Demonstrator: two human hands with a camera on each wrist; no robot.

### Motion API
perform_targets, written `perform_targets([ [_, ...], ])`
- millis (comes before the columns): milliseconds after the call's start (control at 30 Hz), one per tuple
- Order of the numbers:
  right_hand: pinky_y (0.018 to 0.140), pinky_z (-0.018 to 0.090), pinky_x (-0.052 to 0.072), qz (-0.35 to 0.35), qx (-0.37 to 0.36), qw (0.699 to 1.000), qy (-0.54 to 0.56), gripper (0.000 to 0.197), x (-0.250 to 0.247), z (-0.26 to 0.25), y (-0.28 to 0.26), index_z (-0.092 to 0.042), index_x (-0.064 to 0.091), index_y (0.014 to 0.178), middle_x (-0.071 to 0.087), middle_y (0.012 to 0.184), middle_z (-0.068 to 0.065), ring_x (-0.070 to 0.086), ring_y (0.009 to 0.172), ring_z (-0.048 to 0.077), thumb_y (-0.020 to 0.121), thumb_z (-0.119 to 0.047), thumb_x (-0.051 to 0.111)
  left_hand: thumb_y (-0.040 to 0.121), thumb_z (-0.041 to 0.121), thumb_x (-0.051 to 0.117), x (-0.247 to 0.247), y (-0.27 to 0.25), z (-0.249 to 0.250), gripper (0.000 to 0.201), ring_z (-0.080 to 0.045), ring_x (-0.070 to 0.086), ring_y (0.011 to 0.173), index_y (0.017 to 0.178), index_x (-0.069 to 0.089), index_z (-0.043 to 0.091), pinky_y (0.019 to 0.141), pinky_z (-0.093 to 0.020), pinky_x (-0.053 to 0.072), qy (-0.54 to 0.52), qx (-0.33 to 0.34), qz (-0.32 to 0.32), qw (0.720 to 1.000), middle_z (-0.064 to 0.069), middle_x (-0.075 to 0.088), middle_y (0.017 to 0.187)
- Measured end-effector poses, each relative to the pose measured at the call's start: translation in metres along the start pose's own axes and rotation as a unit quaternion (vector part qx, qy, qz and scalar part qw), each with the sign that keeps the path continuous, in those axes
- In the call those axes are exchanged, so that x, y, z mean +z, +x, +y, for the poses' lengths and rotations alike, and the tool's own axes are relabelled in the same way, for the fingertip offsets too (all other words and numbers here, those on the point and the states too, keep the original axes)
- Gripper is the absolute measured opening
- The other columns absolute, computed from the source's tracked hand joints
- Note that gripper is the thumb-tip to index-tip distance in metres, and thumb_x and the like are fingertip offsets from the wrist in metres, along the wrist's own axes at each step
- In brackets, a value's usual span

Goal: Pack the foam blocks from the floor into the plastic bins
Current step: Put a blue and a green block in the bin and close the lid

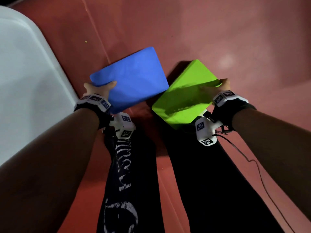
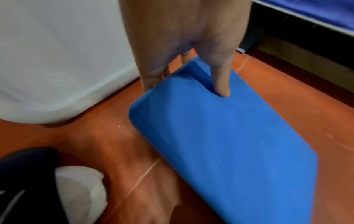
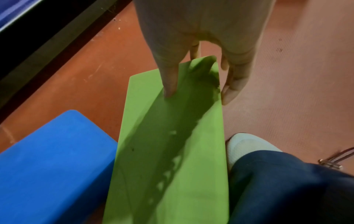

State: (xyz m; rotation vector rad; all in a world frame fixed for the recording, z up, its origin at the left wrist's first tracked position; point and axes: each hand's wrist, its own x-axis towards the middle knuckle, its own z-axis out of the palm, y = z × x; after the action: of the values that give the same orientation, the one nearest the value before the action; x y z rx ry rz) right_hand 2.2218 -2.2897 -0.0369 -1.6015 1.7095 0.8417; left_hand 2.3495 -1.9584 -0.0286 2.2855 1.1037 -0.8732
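A blue foam block [image 1: 133,78] [image 2: 226,145] is held above the red floor by my left hand [image 1: 99,89] [image 2: 184,84], thumb on its top face and fingers under its left edge. To its right, my right hand [image 1: 218,88] [image 3: 193,89] grips a green foam block [image 1: 183,96] [image 3: 172,151], thumb on top and fingers wrapped round its right edge. The two blocks sit side by side, near corners close together. A white plastic bin [image 1: 28,78] [image 2: 57,60] stands at the left, close to the blue block; its inside is hidden.
My legs in dark trousers [image 1: 193,174] and white shoes [image 2: 80,191] [image 3: 247,145] are below the blocks. A thin cable [image 1: 252,163] trails from the right wrist. A dark ledge with blue material [image 2: 306,22] runs along the far side. Red matting [image 1: 218,31] stretches ahead and right.
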Motion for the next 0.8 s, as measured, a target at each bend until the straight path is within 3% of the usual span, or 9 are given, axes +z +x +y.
perform_targets([
  [133, 0.089, 0.042, 0.050, 0.019, -0.019, 1.000, -0.005, 0.071, -0.018, -0.005, -0.033, -0.014, 0.039, 0.117, 0.038, 0.126, 0.010, 0.049, 0.101, 0.028, 0.066, -0.038, 0.082, 0.072, 0.025, 0.082, -0.017, -0.014, 0.016, 0.077, -0.022, 0.052, 0.116, 0.124, 0.028, 0.005, 0.100, -0.032, 0.041, -0.082, 0.070, 0.003, 0.994, -0.013, 0.049, 0.134],
  [233, 0.083, 0.052, 0.053, -0.028, -0.021, 0.999, -0.019, 0.083, -0.023, 0.004, -0.046, -0.021, 0.032, 0.100, 0.049, 0.114, 0.013, 0.059, 0.096, 0.035, 0.042, -0.049, 0.084, 0.074, 0.014, 0.080, -0.025, -0.024, 0.023, 0.066, -0.016, 0.049, 0.104, 0.105, 0.022, 0.011, 0.088, -0.020, 0.039, -0.083, 0.142, -0.018, 0.986, -0.009, 0.046, 0.119],
  [333, 0.083, 0.054, 0.053, -0.022, -0.006, 0.999, -0.033, 0.107, -0.017, 0.027, -0.031, -0.021, 0.037, 0.110, 0.048, 0.120, 0.014, 0.060, 0.098, 0.038, 0.019, -0.057, 0.080, 0.069, 0.023, 0.085, -0.032, -0.043, 0.025, 0.075, -0.015, 0.050, 0.105, 0.118, 0.029, 0.014, 0.090, -0.020, 0.038, -0.093, 0.162, -0.044, 0.981, -0.001, 0.044, 0.116],
  [433, 0.088, 0.049, 0.053, -0.035, -0.004, 0.998, -0.054, 0.135, -0.008, 0.042, -0.035, -0.019, 0.055, 0.120, 0.058, 0.120, 0.010, 0.063, 0.100, 0.033, 0.001, -0.082, 0.069, 0.045, 0.053, 0.086, -0.032, -0.065, 0.024, 0.117, -0.019, 0.053, 0.114, 0.138, 0.027, 0.014, 0.104, -0.032, 0.041, -0.083, 0.105, -0.074, 0.988, 0.000, 0.049, 0.130],
  [467, 0.088, 0.049, 0.053, -0.045, 0.000, 0.998, -0.048, 0.132, -0.007, 0.043, -0.041, -0.020, 0.058, 0.118, 0.060, 0.119, 0.010, 0.064, 0.100, 0.032, 0.004, -0.086, 0.066, 0.035, 0.061, 0.082, -0.031, -0.069, 0.021, 0.127, -0.023, 0.053, 0.119, 0.141, 0.025, 0.018, 0.105, -0.040, 0.042, -0.083, 0.084, -0.086, 0.989, -0.004, 0.049, 0.135],
  [567, 0.095, 0.044, 0.048, -0.051, -0.024, 0.998, -0.043, 0.098, -0.014, 0.026, -0.097, -0.030, 0.050, 0.125, 0.056, 0.120, 0.007, 0.058, 0.104, 0.030, 0.041, -0.078, 0.066, 0.028, 0.071, 0.074, -0.029, -0.070, 0.010, 0.133, -0.030, 0.052, 0.121, 0.143, 0.019, 0.031, 0.099, -0.049, 0.045, -0.060, 0.041, -0.099, 0.992, -0.009, 0.047, 0.138],
  [667, 0.079, 0.031, 0.046, -0.038, -0.061, 0.997, -0.003, 0.073, -0.016, 0.012, -0.128, -0.020, 0.042, 0.125, 0.056, 0.110, 0.006, 0.055, 0.091, 0.024, 0.068, -0.053, 0.074, 0.028, 0.076, 0.072, -0.039, -0.070, 0.007, 0.128, -0.030, 0.055, 0.116, 0.139, 0.021, 0.038, 0.097, -0.050, 0.046, -0.054, 0.027, -0.084, 0.995, -0.006, 0.049, 0.135],
  [733, 0.078, 0.031, 0.044, -0.025, -0.076, 0.997, -0.004, 0.069, -0.012, 0.008, -0.144, -0.019, 0.041, 0.125, 0.053, 0.117, 0.009, 0.055, 0.096, 0.026, 0.071, -0.044, 0.076, 0.036, 0.071, 0.076, -0.057, -0.076, 0.011, 0.126, -0.029, 0.055, 0.118, 0.142, 0.025, 0.029, 0.101, -0.048, 0.044, -0.051, 0.053, -0.069, 0.995, -0.006, 0.049, 0.136],
  [800, 0.087, 0.035, 0.045, -0.020, -0.092, 0.995, -0.033, 0.075, -0.010, 0.001, -0.165, -0.019, 0.038, 0.129, 0.044, 0.126, 0.013, 0.053, 0.106, 0.031, 0.069, -0.041, 0.077, 0.054, 0.055, 0.081, -0.075, -0.084, 0.018, 0.113, -0.027, 0.050, 0.124, 0.145, 0.025, 0.017, 0.106, -0.040, 0.039, -0.040, 0.089, -0.059, 0.993, -0.009, 0.045, 0.140],
])
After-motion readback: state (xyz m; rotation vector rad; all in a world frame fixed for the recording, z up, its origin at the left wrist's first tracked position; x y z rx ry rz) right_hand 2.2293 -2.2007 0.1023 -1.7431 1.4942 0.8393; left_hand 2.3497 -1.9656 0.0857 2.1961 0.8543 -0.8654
